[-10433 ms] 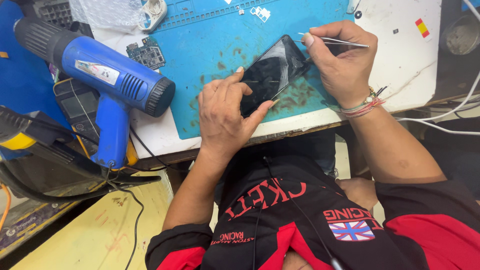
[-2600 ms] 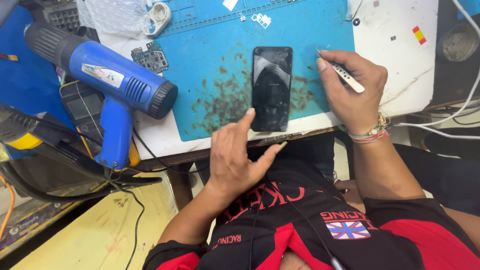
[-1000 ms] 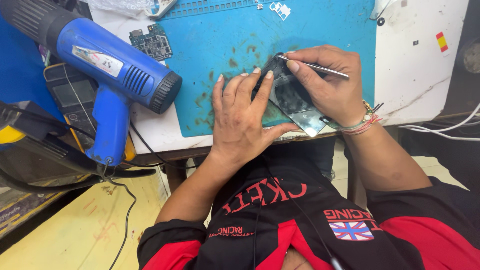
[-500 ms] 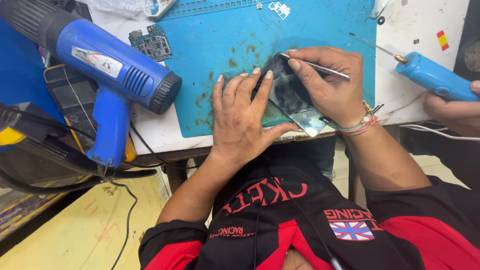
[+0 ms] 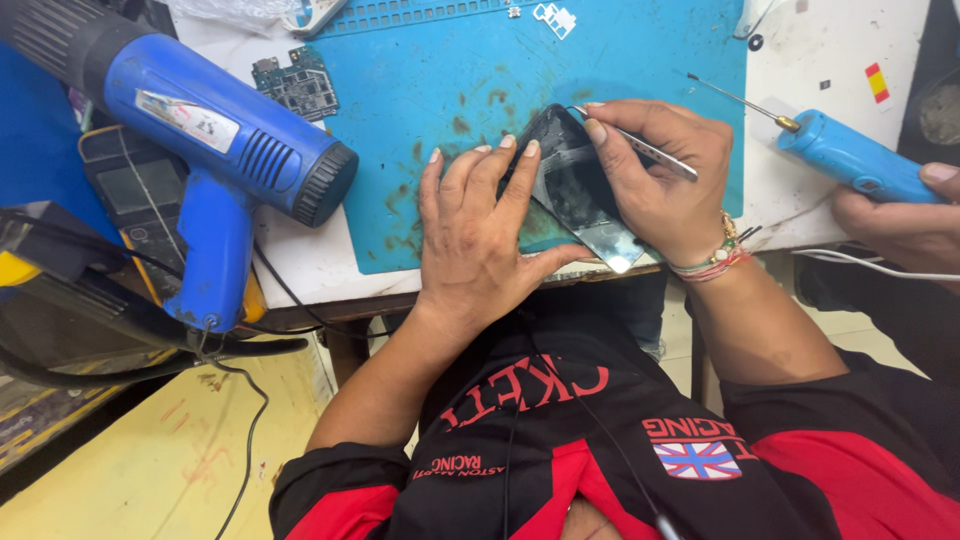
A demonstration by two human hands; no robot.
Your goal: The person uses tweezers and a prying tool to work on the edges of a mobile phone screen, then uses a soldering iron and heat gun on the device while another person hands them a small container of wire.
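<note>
A black smartphone [image 5: 575,185] lies tilted on the blue work mat [image 5: 450,80] near the table's front edge. My left hand [image 5: 480,235] presses flat on its left side, fingers spread over the glass. My right hand [image 5: 660,185] rests on the phone's right side and pinches thin metal tweezers [image 5: 650,153], whose tip points at the phone's upper edge. Much of the phone is covered by both hands.
A blue heat gun [image 5: 200,130] stands at the left beside a small circuit board [image 5: 297,85]. At the right edge another person's hand [image 5: 905,215] holds a blue pen-shaped tool [image 5: 850,160] with a metal tip over the white table [image 5: 820,60]. Cables hang at left.
Another person's hand with the blue pen-shaped tool has come further in from the right. My hands stay on the phone, which I picked up and tilted since 2.6 s ago.
</note>
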